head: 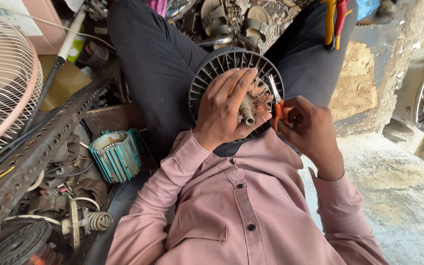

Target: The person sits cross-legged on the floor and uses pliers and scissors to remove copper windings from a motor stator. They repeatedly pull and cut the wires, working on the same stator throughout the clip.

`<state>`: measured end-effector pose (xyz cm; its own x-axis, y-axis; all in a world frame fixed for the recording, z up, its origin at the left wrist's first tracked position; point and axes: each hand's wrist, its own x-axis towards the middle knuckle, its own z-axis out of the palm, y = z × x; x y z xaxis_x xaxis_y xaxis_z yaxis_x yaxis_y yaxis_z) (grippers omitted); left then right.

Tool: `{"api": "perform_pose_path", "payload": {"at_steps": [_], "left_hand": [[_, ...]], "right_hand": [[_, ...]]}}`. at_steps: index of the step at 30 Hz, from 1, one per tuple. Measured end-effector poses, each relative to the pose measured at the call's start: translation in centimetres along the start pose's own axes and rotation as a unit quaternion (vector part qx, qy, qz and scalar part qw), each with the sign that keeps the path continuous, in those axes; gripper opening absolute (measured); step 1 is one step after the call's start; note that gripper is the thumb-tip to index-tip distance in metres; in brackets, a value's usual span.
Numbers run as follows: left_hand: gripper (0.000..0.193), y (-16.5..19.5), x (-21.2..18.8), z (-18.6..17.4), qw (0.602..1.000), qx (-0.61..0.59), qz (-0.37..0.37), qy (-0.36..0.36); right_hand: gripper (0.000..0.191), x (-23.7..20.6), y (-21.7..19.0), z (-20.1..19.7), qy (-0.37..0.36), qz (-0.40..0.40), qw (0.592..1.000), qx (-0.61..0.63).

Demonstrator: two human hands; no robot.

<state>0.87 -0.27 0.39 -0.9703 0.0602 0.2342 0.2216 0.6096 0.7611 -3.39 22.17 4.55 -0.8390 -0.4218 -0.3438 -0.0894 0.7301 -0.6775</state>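
A round grey finned motor housing (219, 63) rests on my lap between my dark trouser legs. My left hand (229, 105) lies over its face, fingers spread on the fins, with the metal shaft (247, 114) poking out beside my thumb. My right hand (310, 128) grips orange-handled pliers (277, 100), whose steel jaws point up into the rusty centre of the housing, right of the shaft. My pink shirt sleeves fill the lower middle of the view.
A teal finned motor stator (116, 154) lies at left among coils, wire and scrap. A white fan guard (1, 78) and a perforated steel angle bar (40, 147) stand at far left. Another pair of yellow-and-red-handled pliers (333, 22) lies at top right. Concrete floor (398, 186) spreads at right.
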Motion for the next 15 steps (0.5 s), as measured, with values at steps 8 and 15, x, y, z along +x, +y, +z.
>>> {"api": "perform_pose_path", "payload": {"at_steps": [8, 15], "left_hand": [[0.082, -2.3, 4.9, -1.9, 0.948, -0.166, 0.14, -0.234], [0.074, -1.1, 3.2, -2.1, 0.979, -0.034, 0.167, -0.113]], "right_hand": [[0.039, -0.9, 1.0, -0.5, -0.089, 0.066, 0.972, 0.208], [0.039, -2.4, 7.6, -1.8, -0.251, 0.023, 0.859, 0.446]]}}
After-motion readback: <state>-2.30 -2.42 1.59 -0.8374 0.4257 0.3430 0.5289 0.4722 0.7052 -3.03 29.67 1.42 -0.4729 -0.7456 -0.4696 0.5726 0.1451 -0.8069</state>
